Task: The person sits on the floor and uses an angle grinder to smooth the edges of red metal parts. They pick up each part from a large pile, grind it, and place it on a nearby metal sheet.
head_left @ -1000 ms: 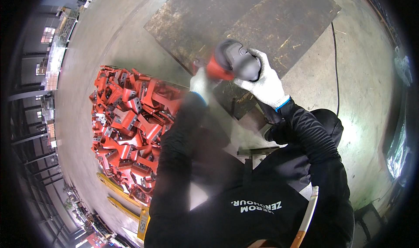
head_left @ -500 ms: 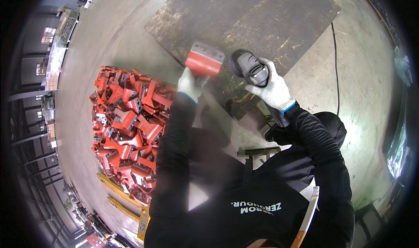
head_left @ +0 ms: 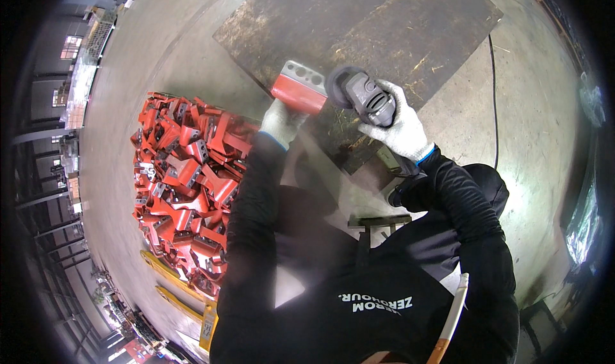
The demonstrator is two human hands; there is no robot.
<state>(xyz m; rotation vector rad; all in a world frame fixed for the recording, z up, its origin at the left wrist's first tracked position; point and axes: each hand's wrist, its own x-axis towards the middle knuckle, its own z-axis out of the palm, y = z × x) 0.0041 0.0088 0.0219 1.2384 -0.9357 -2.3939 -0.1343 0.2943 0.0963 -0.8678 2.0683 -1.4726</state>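
In a white glove, my left hand (head_left: 282,122) grips the near end of a red-painted metal bracket (head_left: 300,95). Its far edge is a bare grey strip with several round holes. My right hand (head_left: 401,125), gloved as well, is wrapped round a grey angle grinder (head_left: 368,99). The round disc (head_left: 339,87) of the grinder sits close to the bracket's right edge; whether they touch I cannot tell. Both tools of this moment are held above the near edge of a dark, scuffed plate (head_left: 359,24). The fingers under the bracket are mostly hidden.
To the left rises a big heap of similar red brackets (head_left: 186,178). Yellow pallet-truck forks (head_left: 173,277) lie by its near end. A black cable (head_left: 493,101) runs along the floor at right. Below my hands is a small dark stool or stand (head_left: 379,222).
The bracket has tilted, so its holed grey strip shows more fully. My right hand has turned the grinder, bringing its disc left and nearer the bracket.
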